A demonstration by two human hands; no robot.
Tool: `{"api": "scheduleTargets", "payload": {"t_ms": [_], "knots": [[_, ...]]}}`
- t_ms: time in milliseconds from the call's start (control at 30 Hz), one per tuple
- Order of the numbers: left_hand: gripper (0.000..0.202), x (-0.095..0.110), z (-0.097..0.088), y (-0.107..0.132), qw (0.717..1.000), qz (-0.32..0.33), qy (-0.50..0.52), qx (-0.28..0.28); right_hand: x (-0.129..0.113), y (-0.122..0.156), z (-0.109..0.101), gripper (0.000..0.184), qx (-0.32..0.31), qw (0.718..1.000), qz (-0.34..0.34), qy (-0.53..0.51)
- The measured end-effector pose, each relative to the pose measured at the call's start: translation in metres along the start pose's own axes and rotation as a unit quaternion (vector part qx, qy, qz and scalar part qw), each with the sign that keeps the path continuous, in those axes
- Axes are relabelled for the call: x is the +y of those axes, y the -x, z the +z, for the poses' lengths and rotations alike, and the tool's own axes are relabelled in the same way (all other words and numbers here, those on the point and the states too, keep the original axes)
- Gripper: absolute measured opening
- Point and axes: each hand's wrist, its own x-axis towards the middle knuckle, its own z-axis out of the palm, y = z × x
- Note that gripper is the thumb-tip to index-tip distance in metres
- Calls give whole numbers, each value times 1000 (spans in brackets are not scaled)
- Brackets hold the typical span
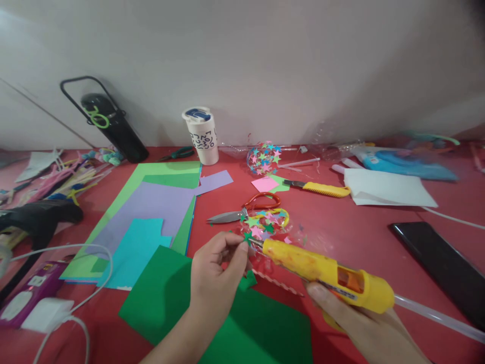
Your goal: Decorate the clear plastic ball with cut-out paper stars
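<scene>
My right hand [337,308] grips a yellow hot glue gun [303,260], with a clear glue stick [435,316] jutting from its back end. The gun's metal nozzle meets a small green paper star [248,236] that my left hand [220,273] pinches between thumb and fingertips. Just behind the nozzle sits a clear piece covered with colourful stars [265,222], partly hidden. Orange-handled scissors [231,216] lie behind my left hand. Beneath both hands are a green sheet [273,328], a green paper scrap [248,280] and a red-and-white striped straw [278,283].
Coloured paper sheets [151,202] spread at left, near a purple power strip [34,293] with white cables. A black bottle [117,126], white cup [202,136] and star-covered ball [263,157] stand behind. A yellow box cutter [322,189] and black phone [435,268] lie right.
</scene>
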Motion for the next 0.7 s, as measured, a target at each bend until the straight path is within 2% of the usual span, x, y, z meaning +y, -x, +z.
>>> {"api": "scheduleTargets", "payload": {"t_ms": [267,700], "knots": [[12,-4,0,1,1000,10,-7,0,0,0,1,10,17,1000,8,-10],[12,-5,0,1,999,29,-31,7,-1,-1,0,14,5,1000,-11,-4]]}}
